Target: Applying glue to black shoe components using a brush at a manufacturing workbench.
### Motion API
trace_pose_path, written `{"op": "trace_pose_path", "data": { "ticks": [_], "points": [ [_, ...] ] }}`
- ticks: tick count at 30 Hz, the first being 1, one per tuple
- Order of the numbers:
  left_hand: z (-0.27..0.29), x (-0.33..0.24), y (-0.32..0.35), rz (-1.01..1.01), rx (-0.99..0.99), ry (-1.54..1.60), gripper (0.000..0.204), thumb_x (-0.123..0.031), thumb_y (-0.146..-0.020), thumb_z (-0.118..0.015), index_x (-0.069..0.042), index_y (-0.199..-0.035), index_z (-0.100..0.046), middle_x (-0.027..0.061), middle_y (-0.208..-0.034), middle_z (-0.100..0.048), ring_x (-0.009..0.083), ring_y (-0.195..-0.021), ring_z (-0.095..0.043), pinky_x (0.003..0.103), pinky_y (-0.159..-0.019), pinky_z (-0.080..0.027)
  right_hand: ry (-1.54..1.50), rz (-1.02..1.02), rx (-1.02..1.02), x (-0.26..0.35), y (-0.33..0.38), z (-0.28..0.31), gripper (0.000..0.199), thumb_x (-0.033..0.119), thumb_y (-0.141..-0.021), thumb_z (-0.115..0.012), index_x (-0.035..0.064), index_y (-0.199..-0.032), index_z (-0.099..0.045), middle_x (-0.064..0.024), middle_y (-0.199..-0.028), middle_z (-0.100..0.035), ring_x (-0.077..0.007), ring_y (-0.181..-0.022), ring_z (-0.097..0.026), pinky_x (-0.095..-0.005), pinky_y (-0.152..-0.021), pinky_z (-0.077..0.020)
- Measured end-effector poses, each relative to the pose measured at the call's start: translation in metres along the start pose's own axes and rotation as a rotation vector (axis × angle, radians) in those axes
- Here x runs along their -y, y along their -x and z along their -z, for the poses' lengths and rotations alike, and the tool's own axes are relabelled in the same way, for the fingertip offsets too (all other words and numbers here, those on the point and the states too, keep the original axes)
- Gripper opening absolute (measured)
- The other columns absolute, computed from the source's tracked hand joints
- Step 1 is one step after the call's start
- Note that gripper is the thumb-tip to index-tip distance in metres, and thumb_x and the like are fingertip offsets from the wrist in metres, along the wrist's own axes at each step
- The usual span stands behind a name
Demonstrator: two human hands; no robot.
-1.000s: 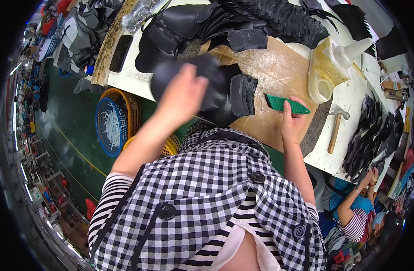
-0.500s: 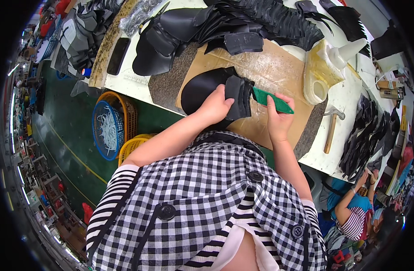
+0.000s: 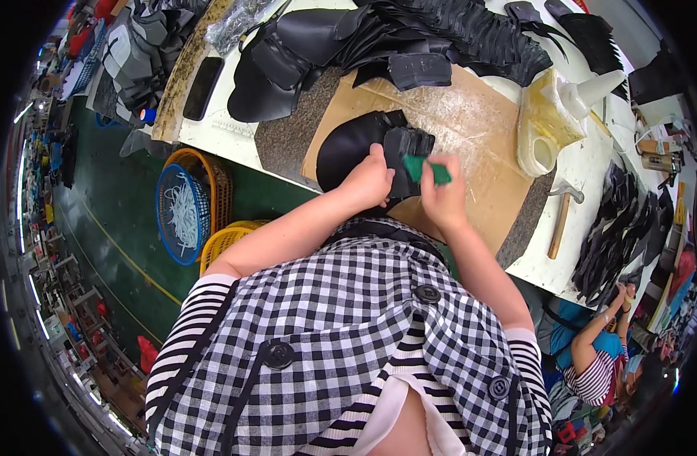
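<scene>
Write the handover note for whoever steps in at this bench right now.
Left hand: pressing down on the black leather piece lying on the brown board.
Right hand: gripping a green tool, its tip on the piece's right edge.
Nearby: a heap of black pieces at the board's far side, a glue jug and a hammer to the right.
Done: piece laid flat, tool applied.
Left: working that edge looks unfinished.

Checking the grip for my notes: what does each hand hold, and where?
Right hand pinches green tool at its near end; left hand presses black piece at its near edge.
</scene>
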State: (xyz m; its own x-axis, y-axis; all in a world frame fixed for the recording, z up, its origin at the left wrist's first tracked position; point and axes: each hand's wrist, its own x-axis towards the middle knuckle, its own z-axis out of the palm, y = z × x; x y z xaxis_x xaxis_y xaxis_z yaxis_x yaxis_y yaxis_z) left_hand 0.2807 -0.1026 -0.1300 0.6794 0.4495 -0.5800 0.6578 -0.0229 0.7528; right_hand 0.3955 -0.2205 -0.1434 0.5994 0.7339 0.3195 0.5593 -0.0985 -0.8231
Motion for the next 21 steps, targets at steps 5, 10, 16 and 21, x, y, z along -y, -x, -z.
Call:
{"op": "trace_pose_path", "data": {
  "ticks": [5,10,16,21],
  "points": [
    [0.0,0.001,0.002,-0.028,-0.001,-0.045,0.026,-0.007,-0.091,-0.05,0.007,-0.101,-0.031,0.0217,-0.07,-0.06,0.0291,-0.052,-0.063,0.037,-0.046,-0.052,0.106,0.037,-0.118,-0.007,-0.027,-0.007,0.016,-0.002,-0.081,-0.059,0.0026,-0.094,-0.051,-0.0173,-0.087,-0.056,-0.0382,-0.081,-0.057,-0.0404,-0.07,-0.047],
    [-0.001,0.002,0.001,-0.01,0.024,-0.02,0.025,-0.007,-0.091,-0.049,0.006,-0.101,-0.031,0.0221,-0.073,-0.059,0.0294,-0.053,-0.063,0.038,-0.047,-0.052,0.072,0.178,-0.122,-0.027,-0.024,-0.013,0.018,-0.003,-0.08,-0.059,0.0039,-0.094,-0.051,-0.0171,-0.087,-0.056,-0.0379,-0.079,-0.057,-0.0403,-0.069,-0.0467],
    [-0.003,0.006,0.004,-0.061,0.011,-0.024,0.023,-0.004,-0.091,-0.047,0.006,-0.1,-0.029,0.0244,-0.076,-0.058,0.029,-0.056,-0.064,0.037,-0.049,-0.053,0.03,0.271,0.225,-0.006,0.053,0.027,0.03,-0.007,-0.073,-0.061,0.0066,-0.098,-0.053,-0.0138,-0.092,-0.06,-0.0328,-0.08,-0.061,-0.0375,-0.066,-0.0505],
    [-0.005,0.012,0.002,-0.076,0.018,0.038,0.023,-0.003,-0.091,-0.047,0.007,-0.1,-0.028,0.0259,-0.078,-0.058,0.0289,-0.058,-0.065,0.036,-0.05,-0.053,-0.009,0.227,0.223,-0.002,0.044,0.038,0.027,-0.006,-0.073,-0.062,0.0063,-0.096,-0.056,-0.0136,-0.092,-0.063,-0.0315,-0.08,-0.063,-0.0349,-0.066,-0.0517]
  ]
}}
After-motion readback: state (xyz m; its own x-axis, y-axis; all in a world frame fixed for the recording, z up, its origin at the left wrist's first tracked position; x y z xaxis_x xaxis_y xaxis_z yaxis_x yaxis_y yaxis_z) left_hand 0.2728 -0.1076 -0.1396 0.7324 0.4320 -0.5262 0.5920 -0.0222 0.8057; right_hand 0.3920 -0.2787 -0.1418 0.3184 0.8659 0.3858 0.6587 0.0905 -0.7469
